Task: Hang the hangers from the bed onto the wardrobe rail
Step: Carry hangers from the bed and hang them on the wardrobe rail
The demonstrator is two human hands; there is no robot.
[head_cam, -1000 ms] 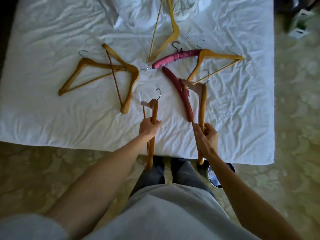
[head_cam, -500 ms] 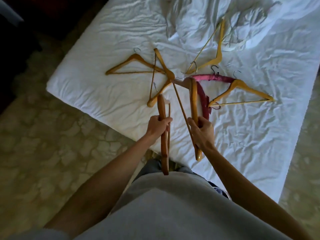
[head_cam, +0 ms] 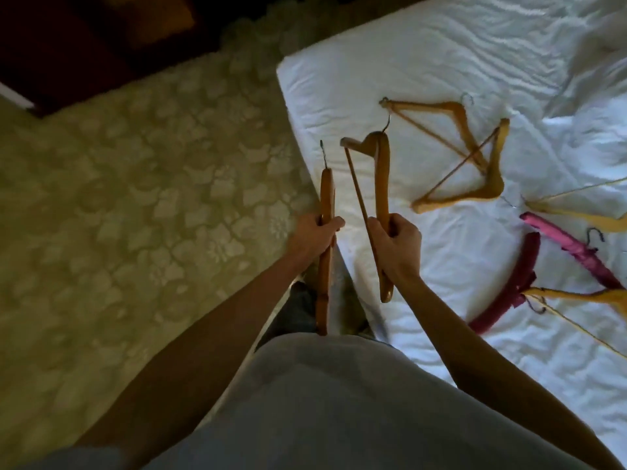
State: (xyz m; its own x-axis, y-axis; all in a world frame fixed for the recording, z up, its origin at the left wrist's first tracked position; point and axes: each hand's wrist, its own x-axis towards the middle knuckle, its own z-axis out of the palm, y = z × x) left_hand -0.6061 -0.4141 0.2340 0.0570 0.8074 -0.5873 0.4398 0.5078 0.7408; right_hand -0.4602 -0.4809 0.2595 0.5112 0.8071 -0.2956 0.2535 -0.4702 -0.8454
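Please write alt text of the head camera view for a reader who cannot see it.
A person's left hand and right hand each grip one wooden hanger beside a white bed, where more wooden hangers and two pink padded hangers lie.

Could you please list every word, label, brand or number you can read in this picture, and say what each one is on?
None: no readable text shows anywhere.
The wooden hanger in the left hand and the wooden hanger in the right hand show no print.
The hangers on the bed, the sheet and the carpet show no lettering; the picture is dim and blurred.
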